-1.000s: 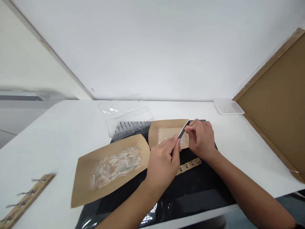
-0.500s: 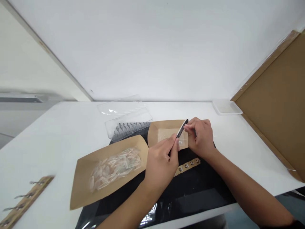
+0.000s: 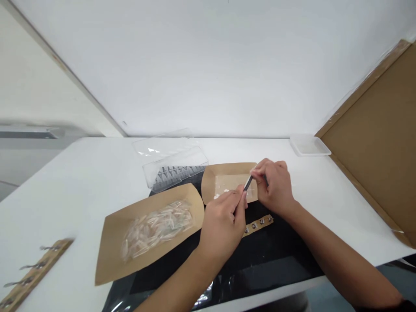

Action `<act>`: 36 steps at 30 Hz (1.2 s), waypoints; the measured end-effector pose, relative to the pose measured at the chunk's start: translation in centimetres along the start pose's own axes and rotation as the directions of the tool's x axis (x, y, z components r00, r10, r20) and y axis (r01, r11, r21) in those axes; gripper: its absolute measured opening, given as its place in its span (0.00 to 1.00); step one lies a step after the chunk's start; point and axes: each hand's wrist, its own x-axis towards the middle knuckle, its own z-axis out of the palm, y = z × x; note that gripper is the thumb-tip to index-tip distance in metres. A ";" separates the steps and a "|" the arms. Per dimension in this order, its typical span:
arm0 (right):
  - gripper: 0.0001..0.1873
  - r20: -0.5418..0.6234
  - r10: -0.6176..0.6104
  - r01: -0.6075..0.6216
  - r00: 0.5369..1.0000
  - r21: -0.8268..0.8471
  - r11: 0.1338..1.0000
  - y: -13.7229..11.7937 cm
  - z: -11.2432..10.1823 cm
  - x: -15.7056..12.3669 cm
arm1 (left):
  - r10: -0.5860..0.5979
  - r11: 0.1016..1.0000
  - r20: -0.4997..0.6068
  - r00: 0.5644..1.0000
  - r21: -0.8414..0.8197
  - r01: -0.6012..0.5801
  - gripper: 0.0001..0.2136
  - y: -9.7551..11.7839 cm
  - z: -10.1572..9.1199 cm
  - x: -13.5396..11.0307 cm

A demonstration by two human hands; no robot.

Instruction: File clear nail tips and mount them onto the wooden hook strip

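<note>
A black nail file (image 3: 248,183) is held in a narrow pinch by the left grip (image 3: 222,225) against the closed right grip (image 3: 273,188), its pinched item hidden; both are kept above a kraft paper tray (image 3: 224,171), apparently for steadiness.

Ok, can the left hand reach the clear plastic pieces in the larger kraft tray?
Probably yes. The left hand sits at the edge of the larger kraft tray, with nothing between it and the clear plastic pieces. It seems to pinch a dark stick, so it would likely let go first.
</note>
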 end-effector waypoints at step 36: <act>0.09 0.031 0.316 -0.300 0.948 0.413 0.860 -0.3 -1.0 -1.9 | 0.085 0.996 -0.044 0.995 0.008 -0.085 0.09 0.2 0.0 0.0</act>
